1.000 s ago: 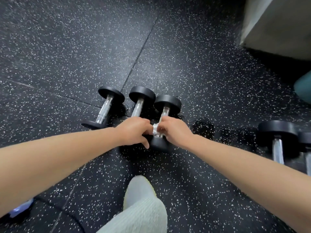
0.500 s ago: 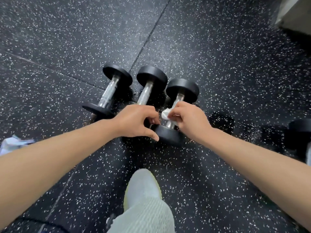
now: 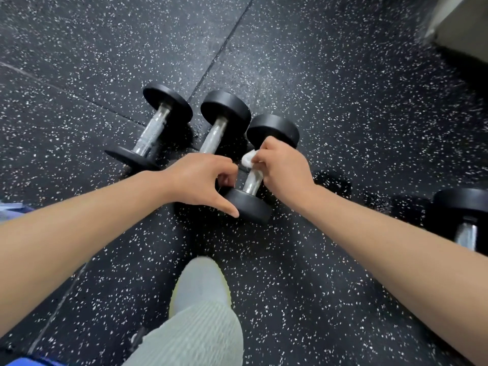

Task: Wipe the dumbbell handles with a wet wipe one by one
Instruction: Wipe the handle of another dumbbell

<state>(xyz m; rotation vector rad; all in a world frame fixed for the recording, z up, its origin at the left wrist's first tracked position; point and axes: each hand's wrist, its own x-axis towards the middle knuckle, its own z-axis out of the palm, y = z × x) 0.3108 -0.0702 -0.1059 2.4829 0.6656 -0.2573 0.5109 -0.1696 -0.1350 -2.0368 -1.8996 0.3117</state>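
Right hand (image 3: pixel 285 170) clamps wet wipe (image 3: pixel 249 158) round dumbbell (image 3: pixel 250 186) handle, left hand (image 3: pixel 195 178) grips its head, on speckled rubber floor (image 3: pixel 343 88).

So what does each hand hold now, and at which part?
The right hand pinches the wet wipe against the handle of the dumbbell between the hands; the left hand grips that dumbbell's near black end.

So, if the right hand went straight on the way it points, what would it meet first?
Probably the middle dumbbell: the right hand, holding the wipe on the neighbouring dumbbell, points up and left towards its handle. Depth is unclear, so it could pass over it.
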